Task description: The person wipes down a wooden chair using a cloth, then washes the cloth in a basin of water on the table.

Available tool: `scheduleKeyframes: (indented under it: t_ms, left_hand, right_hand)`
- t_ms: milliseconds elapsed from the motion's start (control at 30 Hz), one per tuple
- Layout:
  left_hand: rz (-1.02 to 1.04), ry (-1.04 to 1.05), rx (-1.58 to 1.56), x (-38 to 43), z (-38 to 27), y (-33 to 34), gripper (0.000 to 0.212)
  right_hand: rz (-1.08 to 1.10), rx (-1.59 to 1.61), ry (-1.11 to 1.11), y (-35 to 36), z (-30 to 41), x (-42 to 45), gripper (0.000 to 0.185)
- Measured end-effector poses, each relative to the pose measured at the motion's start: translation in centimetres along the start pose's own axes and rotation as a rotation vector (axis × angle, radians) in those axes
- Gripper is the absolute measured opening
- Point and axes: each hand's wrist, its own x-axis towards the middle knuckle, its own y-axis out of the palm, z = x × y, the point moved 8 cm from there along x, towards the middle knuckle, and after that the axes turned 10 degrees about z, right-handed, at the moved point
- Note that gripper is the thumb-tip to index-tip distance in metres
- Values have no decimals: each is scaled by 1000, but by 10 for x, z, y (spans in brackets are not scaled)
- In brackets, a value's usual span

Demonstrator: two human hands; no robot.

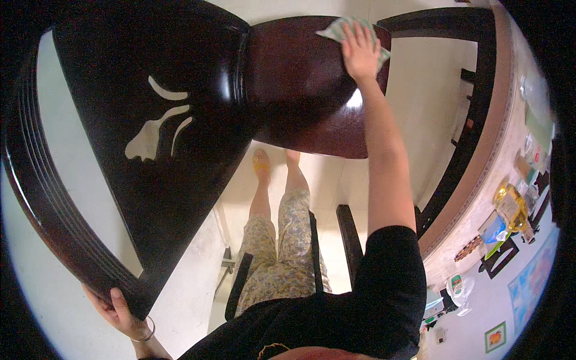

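A dark wooden chair with a cut-out backrest [198,180] fills the upper left, its glossy reddish-brown seat [306,90] joining it at the centre. My right hand [361,54] lies flat with spread fingers on a pale green and white cloth [335,30], pressing it against the seat near its far right edge. At the lower left, my left hand [118,312] grips the ribbed top rail [67,225] of the backrest, its thumb on the near side and its fingers partly hidden behind the rail.
A table with a brown-edged top [490,157] curves along the right, bearing a bottle of yellow liquid [510,207], packets and containers. Dark wooden legs [348,234] stand near my legs on the pale tiled floor [342,180]. A small framed picture [495,337] hangs at the lower right.
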Motion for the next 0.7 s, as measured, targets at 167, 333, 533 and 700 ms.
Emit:
scheduleKeyframes:
  t_ms: [167,333,533,700]
  left_hand:
    - [22,49,-32,3,-13,10,54]
    - [109,20,-37,7,-14,22,55]
    - [-53,59,35,6,-10,0,57]
    - [-37,-38,64,12,-12,3,60]
  right_hand:
    - [213,49,41,9,54,-135,50]
    - [523,182,-396,30,145,-248,52]
    - [241,4,-403,1,107,-86,50]
    - [-1,43,-61,3,-7,-33,48]
